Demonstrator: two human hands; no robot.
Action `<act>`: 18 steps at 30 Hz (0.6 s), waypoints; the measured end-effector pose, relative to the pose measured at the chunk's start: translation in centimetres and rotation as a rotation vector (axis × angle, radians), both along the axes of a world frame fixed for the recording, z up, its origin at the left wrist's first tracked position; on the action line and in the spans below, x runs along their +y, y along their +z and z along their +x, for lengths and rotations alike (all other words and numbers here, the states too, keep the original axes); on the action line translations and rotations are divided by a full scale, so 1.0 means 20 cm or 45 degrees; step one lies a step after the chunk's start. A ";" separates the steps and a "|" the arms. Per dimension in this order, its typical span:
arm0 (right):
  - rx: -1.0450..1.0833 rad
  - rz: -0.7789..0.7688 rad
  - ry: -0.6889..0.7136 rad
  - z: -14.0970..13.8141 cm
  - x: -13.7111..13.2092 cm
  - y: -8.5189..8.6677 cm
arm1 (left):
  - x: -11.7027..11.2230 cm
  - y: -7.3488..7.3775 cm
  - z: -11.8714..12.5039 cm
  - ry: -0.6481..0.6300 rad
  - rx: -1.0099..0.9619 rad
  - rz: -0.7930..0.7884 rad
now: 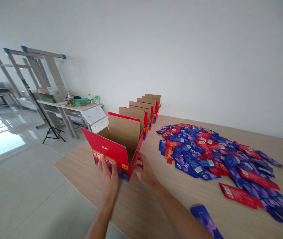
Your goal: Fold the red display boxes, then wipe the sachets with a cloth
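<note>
An open cardboard box, red and blue outside and plain brown inside, stands upright at the table's left side with its flaps raised. My left hand lies against the printed front of this box, fingers and thumb on the panel. Round the box's right side near the front corner is my right hand, its fingers bent and touching the side. Together the two hands hold the box between them. No contents show inside from this angle. Behind it, more open boxes of the same kind run in a row toward the wall.
A wide heap of blue and red sachets covers the table's right part. One blue sachet lies apart at the near edge. The wooden table ends at the left. Beyond stand a black tripod and a cluttered side desk.
</note>
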State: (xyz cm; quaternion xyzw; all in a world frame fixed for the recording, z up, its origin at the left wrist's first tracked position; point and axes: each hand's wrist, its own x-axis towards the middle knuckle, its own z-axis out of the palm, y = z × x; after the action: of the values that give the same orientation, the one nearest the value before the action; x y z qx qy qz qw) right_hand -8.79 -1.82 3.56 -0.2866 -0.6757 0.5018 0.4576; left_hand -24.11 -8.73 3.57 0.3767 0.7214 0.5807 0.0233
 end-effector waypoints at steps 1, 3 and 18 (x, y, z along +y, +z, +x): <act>0.007 -0.024 -0.009 0.00 0.01 0.00 | 0.00 0.00 0.00 0.003 -0.010 -0.013; 0.027 -0.072 -0.011 0.01 0.03 0.01 | -0.01 0.01 0.01 0.023 -0.027 -0.040; 0.053 -0.116 -0.051 -0.03 0.30 0.04 | -0.11 0.04 0.27 -0.045 0.260 -0.061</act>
State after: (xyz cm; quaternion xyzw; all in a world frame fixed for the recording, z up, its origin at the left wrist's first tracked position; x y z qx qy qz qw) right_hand -9.40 4.22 4.38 -0.3099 -0.6367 0.5286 0.4681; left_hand -18.73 -10.85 4.27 0.4460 0.7268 0.5214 -0.0311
